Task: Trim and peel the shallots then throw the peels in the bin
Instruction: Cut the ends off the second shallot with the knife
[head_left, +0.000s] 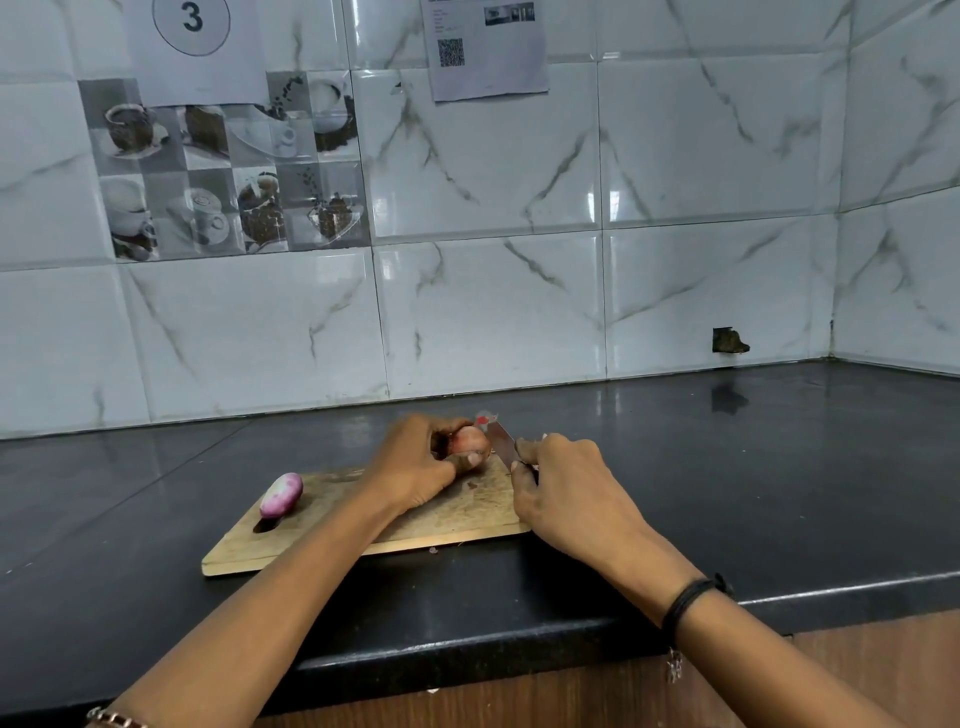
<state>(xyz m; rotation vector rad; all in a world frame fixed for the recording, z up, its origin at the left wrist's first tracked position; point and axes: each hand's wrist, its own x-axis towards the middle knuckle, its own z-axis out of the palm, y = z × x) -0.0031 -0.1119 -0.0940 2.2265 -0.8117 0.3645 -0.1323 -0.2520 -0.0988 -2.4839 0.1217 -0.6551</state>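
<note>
A wooden cutting board (457, 514) lies on the black counter. Over its far right part my left hand (415, 470) grips a reddish shallot (471, 441) still in its skin. My right hand (563, 483) holds a knife (501, 441) whose blade points up and away, right next to the shallot's right side. A small piece of red peel (485, 417) sits at the blade's tip. A peeled purple-and-white shallot (281, 495) rests on the board's left end, beside the handle hole.
The black counter (753, 467) runs to a tiled wall behind and a corner at the right. Its front edge lies close to me, with wooden cabinet fronts below. A few peel scraps (432, 549) lie by the board's near edge.
</note>
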